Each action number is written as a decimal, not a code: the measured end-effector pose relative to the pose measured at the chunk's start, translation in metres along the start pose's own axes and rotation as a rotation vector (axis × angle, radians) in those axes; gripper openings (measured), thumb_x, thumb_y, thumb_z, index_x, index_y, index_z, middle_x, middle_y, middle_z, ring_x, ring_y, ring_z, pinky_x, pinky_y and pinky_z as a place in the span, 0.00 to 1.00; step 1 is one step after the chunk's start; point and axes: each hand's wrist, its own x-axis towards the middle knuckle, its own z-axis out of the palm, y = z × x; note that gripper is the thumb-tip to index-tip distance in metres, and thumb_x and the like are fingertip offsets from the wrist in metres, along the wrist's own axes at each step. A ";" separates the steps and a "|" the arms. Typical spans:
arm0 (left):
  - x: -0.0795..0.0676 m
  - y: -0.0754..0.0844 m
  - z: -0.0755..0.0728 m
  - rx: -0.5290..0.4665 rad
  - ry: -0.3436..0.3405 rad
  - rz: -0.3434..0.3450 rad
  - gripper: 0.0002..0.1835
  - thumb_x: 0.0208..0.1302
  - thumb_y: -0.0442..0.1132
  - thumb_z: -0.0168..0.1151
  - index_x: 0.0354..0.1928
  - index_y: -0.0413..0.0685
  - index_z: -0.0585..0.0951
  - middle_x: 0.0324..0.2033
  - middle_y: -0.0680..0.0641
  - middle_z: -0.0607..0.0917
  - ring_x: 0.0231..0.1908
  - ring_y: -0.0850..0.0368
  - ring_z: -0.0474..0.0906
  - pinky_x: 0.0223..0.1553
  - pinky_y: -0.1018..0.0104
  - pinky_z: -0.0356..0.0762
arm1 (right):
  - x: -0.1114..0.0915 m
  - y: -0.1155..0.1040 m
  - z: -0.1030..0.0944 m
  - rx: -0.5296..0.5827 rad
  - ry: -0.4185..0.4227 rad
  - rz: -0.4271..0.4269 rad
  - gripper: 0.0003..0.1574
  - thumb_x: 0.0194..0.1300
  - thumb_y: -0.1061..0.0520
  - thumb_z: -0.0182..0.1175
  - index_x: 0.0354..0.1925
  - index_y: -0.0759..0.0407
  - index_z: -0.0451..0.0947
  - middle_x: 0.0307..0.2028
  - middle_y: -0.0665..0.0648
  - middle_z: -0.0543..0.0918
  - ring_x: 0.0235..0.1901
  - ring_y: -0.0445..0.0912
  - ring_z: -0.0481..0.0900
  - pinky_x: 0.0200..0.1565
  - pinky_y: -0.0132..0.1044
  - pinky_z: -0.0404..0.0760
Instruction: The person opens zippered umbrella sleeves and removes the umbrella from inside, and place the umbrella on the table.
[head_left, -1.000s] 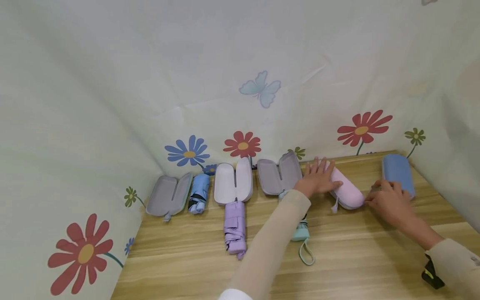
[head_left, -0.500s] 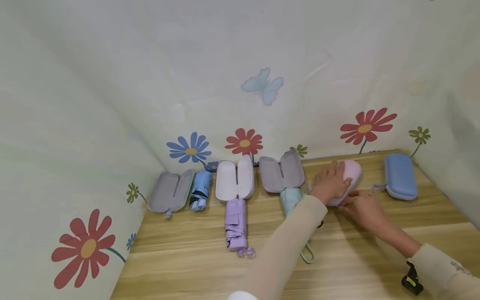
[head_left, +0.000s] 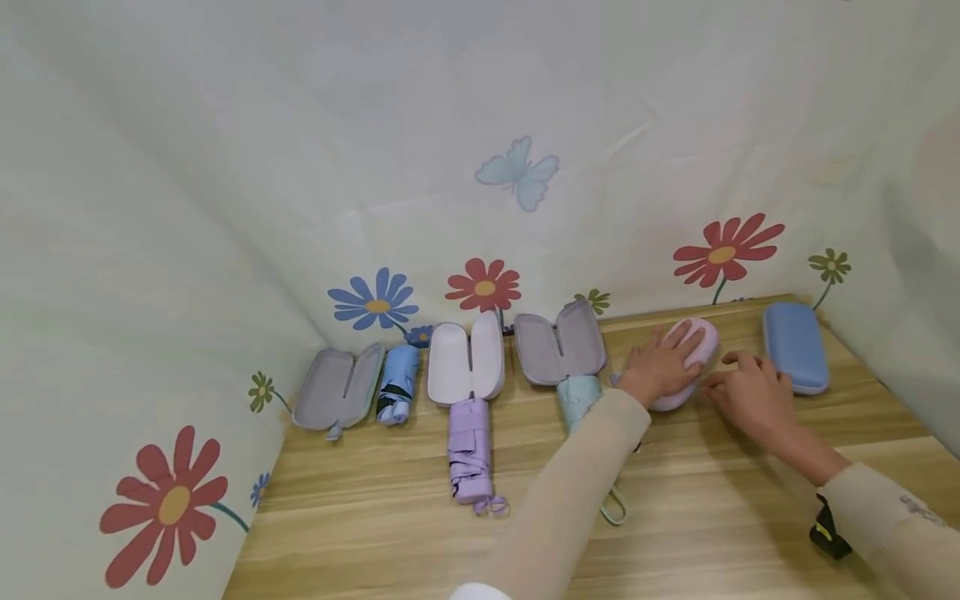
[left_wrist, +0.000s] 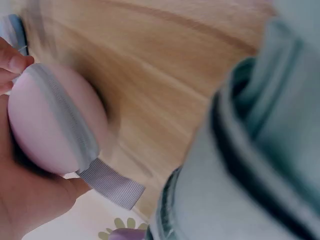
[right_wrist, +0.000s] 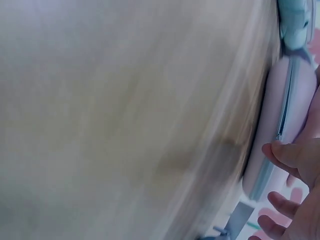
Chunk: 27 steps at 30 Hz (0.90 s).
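Fingers of the left hand (head_left: 662, 367) are spreading over the top of the pink case (head_left: 705, 343) and holding it down, while those of the right hand (head_left: 753, 396) are curling at its side, thumb and forefinger pinching by the zipper pull (right_wrist: 278, 135). That case is lying on the right part of the tabletop (head_left: 360, 533), sitting at a slant with its far end pointing to the right, between a teal umbrella (head_left: 579, 400) and a closed blue case (head_left: 797, 346).

Its shell is showing a pale, smooth pink, with both halves bulging into a rounded, egg-like end. A grey zipper band (left_wrist: 67, 115) is running between the halves, its fine teeth catching a little light in the left wrist view. At the end nearer the left wrist, a ribbed grey fabric tab (left_wrist: 114, 183) is sticking out. Beside the pull, in the right wrist view, a thin dark line is following part of the band; whether the halves are parting there, one cannot tell. Much of the upper shell is hiding beneath the left hand.
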 end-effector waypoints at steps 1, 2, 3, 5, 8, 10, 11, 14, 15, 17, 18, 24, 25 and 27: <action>0.000 0.000 0.000 -0.009 -0.006 0.000 0.30 0.70 0.66 0.29 0.68 0.88 0.31 0.69 0.75 0.31 0.72 0.62 0.37 0.66 0.53 0.56 | 0.003 0.002 0.000 -0.005 0.001 0.012 0.08 0.61 0.52 0.63 0.34 0.49 0.88 0.55 0.65 0.71 0.50 0.73 0.62 0.37 0.68 0.63; 0.000 -0.001 0.000 -0.014 -0.010 0.000 0.30 0.70 0.66 0.28 0.68 0.88 0.31 0.69 0.75 0.31 0.72 0.62 0.37 0.66 0.53 0.56 | 0.006 0.004 0.000 -0.008 0.006 0.020 0.08 0.61 0.53 0.63 0.34 0.50 0.88 0.55 0.66 0.70 0.50 0.73 0.61 0.37 0.68 0.63; -0.001 -0.001 0.000 -0.020 -0.016 -0.001 0.30 0.70 0.66 0.29 0.68 0.88 0.31 0.69 0.76 0.31 0.72 0.62 0.38 0.66 0.52 0.55 | 0.009 0.006 0.000 -0.014 0.010 0.027 0.08 0.61 0.53 0.63 0.34 0.51 0.88 0.55 0.66 0.70 0.50 0.73 0.61 0.37 0.69 0.63; -0.001 -0.001 -0.001 -0.023 -0.026 -0.003 0.30 0.70 0.66 0.29 0.68 0.88 0.31 0.69 0.76 0.31 0.72 0.62 0.39 0.66 0.52 0.55 | 0.015 0.010 0.000 -0.016 0.015 0.047 0.08 0.61 0.53 0.62 0.33 0.52 0.87 0.54 0.67 0.69 0.51 0.74 0.61 0.38 0.70 0.62; -0.003 -0.001 -0.002 -0.016 -0.030 -0.001 0.30 0.70 0.66 0.30 0.68 0.88 0.32 0.70 0.75 0.31 0.72 0.61 0.42 0.65 0.51 0.57 | 0.024 0.017 0.001 -0.016 0.017 0.067 0.08 0.62 0.54 0.62 0.34 0.53 0.87 0.54 0.68 0.68 0.52 0.75 0.59 0.39 0.71 0.60; -0.003 -0.002 -0.003 -0.022 -0.033 0.004 0.30 0.70 0.66 0.30 0.68 0.88 0.32 0.69 0.75 0.31 0.72 0.60 0.42 0.65 0.51 0.57 | 0.029 0.022 0.002 -0.022 0.008 0.090 0.09 0.63 0.54 0.60 0.37 0.55 0.86 0.54 0.70 0.67 0.52 0.75 0.58 0.40 0.72 0.59; -0.004 -0.002 -0.004 -0.027 -0.036 0.008 0.30 0.70 0.66 0.30 0.68 0.88 0.32 0.69 0.75 0.31 0.72 0.60 0.42 0.65 0.51 0.57 | 0.032 0.024 0.003 -0.027 0.003 0.098 0.10 0.64 0.54 0.60 0.38 0.56 0.86 0.55 0.70 0.67 0.52 0.75 0.58 0.40 0.72 0.58; -0.005 -0.003 -0.005 -0.050 -0.050 0.017 0.31 0.70 0.66 0.32 0.68 0.88 0.32 0.69 0.75 0.31 0.72 0.60 0.41 0.66 0.52 0.55 | 0.040 0.031 0.003 -0.032 -0.024 0.126 0.13 0.65 0.54 0.59 0.42 0.59 0.84 0.55 0.72 0.65 0.53 0.77 0.56 0.41 0.73 0.57; -0.005 -0.003 -0.005 -0.059 -0.055 0.024 0.31 0.70 0.65 0.33 0.68 0.87 0.32 0.70 0.75 0.31 0.72 0.60 0.41 0.66 0.52 0.55 | 0.042 0.033 0.003 -0.031 -0.032 0.138 0.14 0.64 0.54 0.59 0.43 0.60 0.84 0.55 0.73 0.65 0.53 0.78 0.56 0.42 0.74 0.56; -0.005 -0.003 -0.005 -0.063 -0.066 0.038 0.32 0.70 0.65 0.34 0.69 0.86 0.33 0.70 0.74 0.31 0.72 0.60 0.41 0.66 0.52 0.56 | 0.047 0.037 0.004 -0.031 -0.045 0.163 0.15 0.64 0.54 0.59 0.45 0.62 0.82 0.54 0.74 0.64 0.53 0.78 0.54 0.43 0.74 0.55; -0.005 -0.002 -0.005 -0.068 -0.070 0.044 0.32 0.70 0.65 0.35 0.69 0.86 0.34 0.70 0.74 0.31 0.72 0.60 0.40 0.66 0.52 0.56 | 0.049 0.039 0.004 -0.029 -0.051 0.178 0.16 0.64 0.53 0.60 0.45 0.62 0.82 0.54 0.74 0.64 0.53 0.79 0.53 0.43 0.75 0.54; -0.002 -0.005 -0.005 -0.087 -0.068 0.085 0.33 0.70 0.64 0.37 0.70 0.84 0.36 0.70 0.73 0.32 0.72 0.61 0.41 0.65 0.55 0.59 | 0.059 0.044 0.008 -0.064 -0.084 0.216 0.19 0.65 0.52 0.59 0.48 0.64 0.80 0.51 0.75 0.63 0.52 0.78 0.53 0.44 0.75 0.53; -0.001 -0.006 -0.005 -0.084 -0.063 0.094 0.33 0.70 0.64 0.38 0.71 0.83 0.36 0.71 0.72 0.32 0.72 0.62 0.40 0.65 0.57 0.58 | 0.060 0.043 0.008 -0.068 -0.081 0.216 0.19 0.65 0.52 0.59 0.48 0.65 0.80 0.51 0.75 0.63 0.52 0.78 0.53 0.44 0.75 0.53; 0.001 -0.008 -0.006 -0.045 -0.049 0.134 0.34 0.71 0.63 0.37 0.72 0.79 0.37 0.72 0.69 0.33 0.72 0.65 0.37 0.66 0.61 0.55 | 0.062 0.042 0.007 -0.077 -0.075 0.214 0.20 0.65 0.52 0.58 0.48 0.65 0.79 0.50 0.76 0.64 0.53 0.78 0.53 0.44 0.75 0.53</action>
